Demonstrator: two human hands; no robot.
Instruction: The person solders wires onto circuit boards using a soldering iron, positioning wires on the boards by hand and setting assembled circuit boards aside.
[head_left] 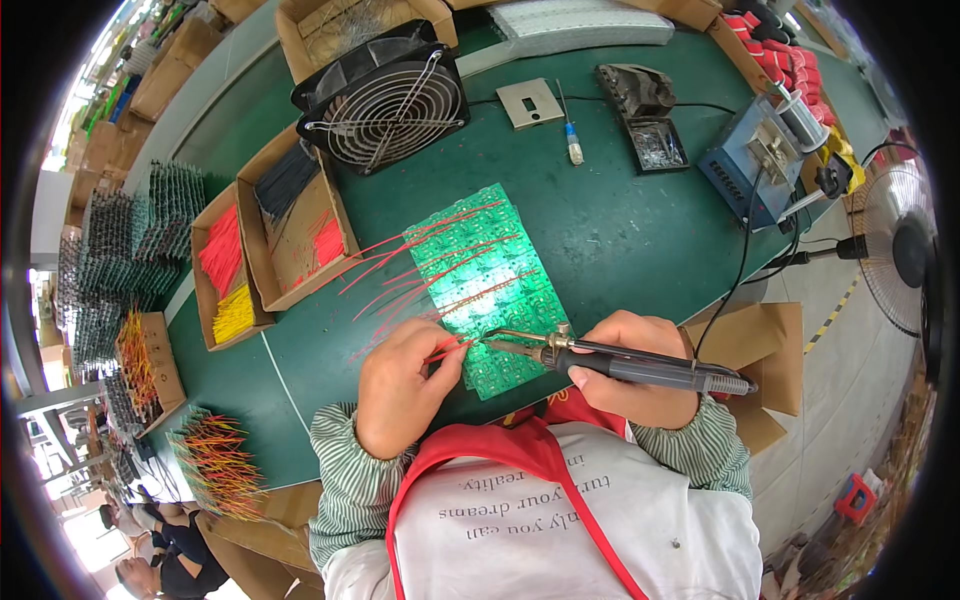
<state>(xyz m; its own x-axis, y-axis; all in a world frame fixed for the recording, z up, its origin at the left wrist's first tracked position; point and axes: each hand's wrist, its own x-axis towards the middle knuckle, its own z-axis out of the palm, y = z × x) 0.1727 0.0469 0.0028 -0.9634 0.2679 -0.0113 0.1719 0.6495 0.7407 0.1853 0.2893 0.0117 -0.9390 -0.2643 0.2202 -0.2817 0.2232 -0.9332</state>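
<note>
Wires [220, 248] lay boxed at left, probably for easy reach; the left hand [405, 385] pinched red wire [450, 347] over the board [500, 290], flat on the counter [600, 230], seemingly steadying it for the iron [640, 371] clasped in the right hand [650, 400].

A black axial fan [395, 112] with a round wire guard stands near the back of the green surface [640, 240]. Just to its right lie a pale metal plate [512, 112] with a cut-out and a slim tool [573, 145] with a blue and whitish handle. Dark wires [284, 182] lie in a cardboard tray [290, 250]; yellow wires [234, 314] fill part of a narrower tray [204, 308] beside it. At right, a pedestal fan [905, 252] stands past an open cardboard box [787, 345]. A person [195, 560] in dark clothing appears at lower left.
</note>
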